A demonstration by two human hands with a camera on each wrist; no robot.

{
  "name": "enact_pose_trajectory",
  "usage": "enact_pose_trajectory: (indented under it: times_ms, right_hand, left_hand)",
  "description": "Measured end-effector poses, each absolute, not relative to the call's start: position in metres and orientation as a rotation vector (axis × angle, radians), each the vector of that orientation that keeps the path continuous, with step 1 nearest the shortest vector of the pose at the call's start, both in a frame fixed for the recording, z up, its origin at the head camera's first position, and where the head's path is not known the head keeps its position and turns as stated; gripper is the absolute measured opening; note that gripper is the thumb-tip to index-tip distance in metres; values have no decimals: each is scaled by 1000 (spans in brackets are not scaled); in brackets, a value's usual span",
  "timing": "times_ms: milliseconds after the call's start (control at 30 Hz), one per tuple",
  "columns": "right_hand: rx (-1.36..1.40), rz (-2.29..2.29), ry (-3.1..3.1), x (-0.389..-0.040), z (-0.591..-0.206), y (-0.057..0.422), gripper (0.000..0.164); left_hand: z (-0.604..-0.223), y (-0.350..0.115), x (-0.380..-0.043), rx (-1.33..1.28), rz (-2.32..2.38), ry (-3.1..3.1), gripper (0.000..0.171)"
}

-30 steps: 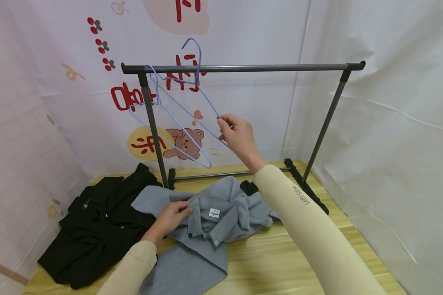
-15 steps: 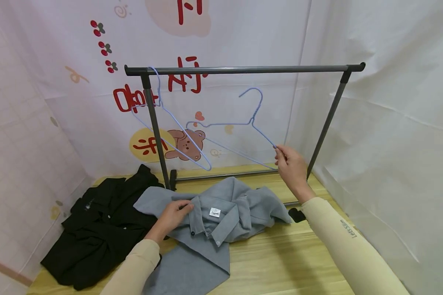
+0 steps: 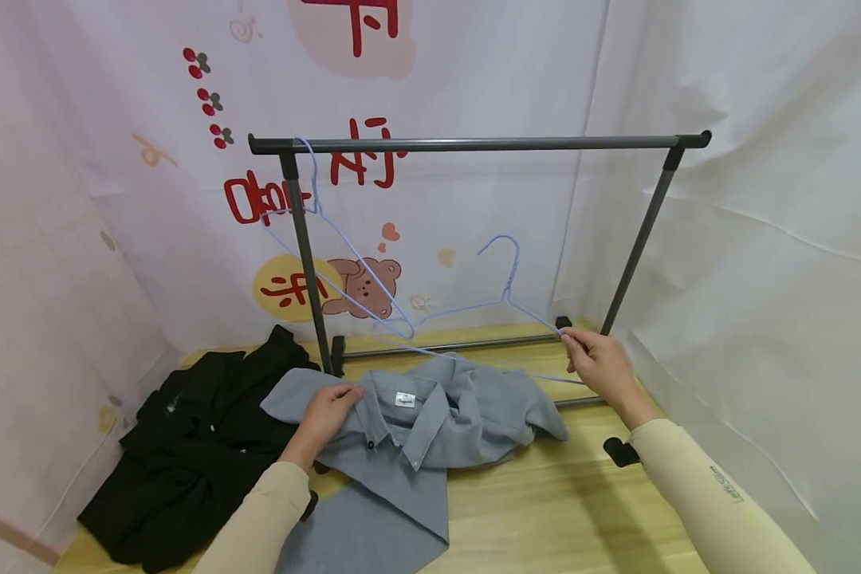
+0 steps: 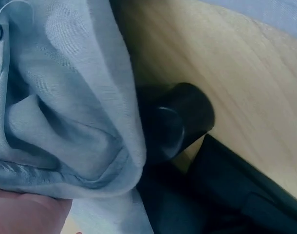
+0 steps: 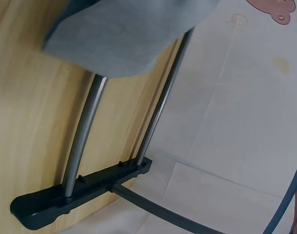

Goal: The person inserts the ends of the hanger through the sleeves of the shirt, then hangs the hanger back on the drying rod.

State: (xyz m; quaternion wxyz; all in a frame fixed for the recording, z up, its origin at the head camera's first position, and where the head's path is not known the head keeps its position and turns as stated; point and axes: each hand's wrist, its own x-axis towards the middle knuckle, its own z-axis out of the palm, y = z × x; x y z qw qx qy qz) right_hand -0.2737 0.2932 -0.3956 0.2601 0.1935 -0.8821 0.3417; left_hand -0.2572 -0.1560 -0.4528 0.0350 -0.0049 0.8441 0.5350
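A grey collared shirt [image 3: 498,414] lies bunched on the table, its white neck label facing up. My left hand [image 3: 326,416] pinches the shirt by the left side of its collar; in the left wrist view a fingertip [image 4: 31,214] shows under the fabric edge. My right hand [image 3: 603,371] holds a light blue wire hanger [image 3: 507,295] by its right shoulder. The hanger's hook points up, and its lower bar overlaps the top of the shirt in the head view. At the right wrist view's edge, a bit of the hanger [image 5: 286,197] shows beside the hand.
A dark metal clothes rack [image 3: 488,144] stands behind the shirt, its foot [image 5: 90,195] resting on the wooden table [image 3: 516,510]. Another blue hanger [image 3: 315,179] hangs at its left end. Left of the grey shirt lies a black garment [image 3: 208,446].
My right hand has lifted the hanger off the rack's bar and brought it right and down, close over the shirt. The left hand has kept its hold on the collar.
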Motion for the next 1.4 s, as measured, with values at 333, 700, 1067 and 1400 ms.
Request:
enact_pose_trajectory:
  times_ms: [333, 700, 1067, 1400]
  right_hand:
    - [652, 737, -2486, -270, -408, 300, 13]
    - [668, 699, -2400, -277, -421, 268, 11]
    - [639, 828, -2474, -277, -425, 242, 12]
    - [762, 734, -2413, -281, -429, 215, 8]
  left_hand:
    - [-451, -162, -257, 32, 1776, 2487, 46]
    - [-434, -149, -257, 269, 1655, 2585, 40]
    - [-432, -138, -253, 316, 1561, 2591, 41]
    - [-433, -122, -250, 310, 1447, 2773, 39]
